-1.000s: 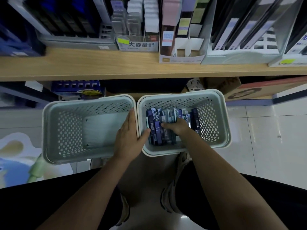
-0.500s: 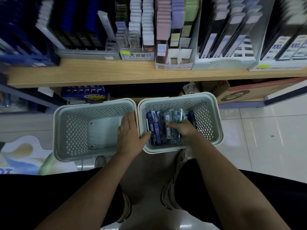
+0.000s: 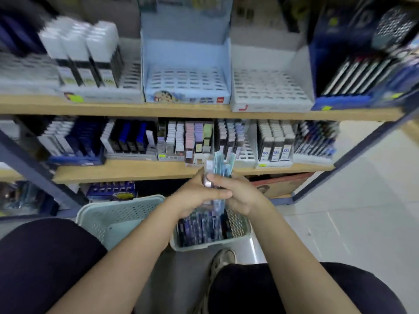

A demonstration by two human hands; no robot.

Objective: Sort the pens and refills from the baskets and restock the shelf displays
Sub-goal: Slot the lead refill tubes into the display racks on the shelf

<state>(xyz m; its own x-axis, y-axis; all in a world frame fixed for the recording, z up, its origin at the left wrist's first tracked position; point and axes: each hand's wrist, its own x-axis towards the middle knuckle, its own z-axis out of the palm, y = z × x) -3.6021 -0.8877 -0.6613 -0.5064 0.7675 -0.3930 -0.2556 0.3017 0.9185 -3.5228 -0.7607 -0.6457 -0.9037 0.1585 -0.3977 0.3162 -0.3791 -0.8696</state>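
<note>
Both hands hold a bunch of slim refill packs (image 3: 219,166) upright above the right basket (image 3: 243,227). My left hand (image 3: 195,196) wraps around the lower part of the bunch and my right hand (image 3: 238,193) grips it from the right side. The pale blue and clear packs stick up in front of the lower shelf. Below them the right basket holds several dark blue and purple packs (image 3: 199,227). The left basket (image 3: 118,214) shows only its bare inside. The picture is blurred by motion.
Two wooden shelves carry display boxes: a light blue slotted display (image 3: 186,80) and a white slotted display (image 3: 267,87) on the upper shelf, rows of boxed refills (image 3: 274,141) on the lower one. A dark metal post (image 3: 353,152) stands at right. Tiled floor lies to the right.
My right hand has lifted a bunch of packs out of the right basket. My left hand left the basket rims and joined it. The view has tilted up to the shelves.
</note>
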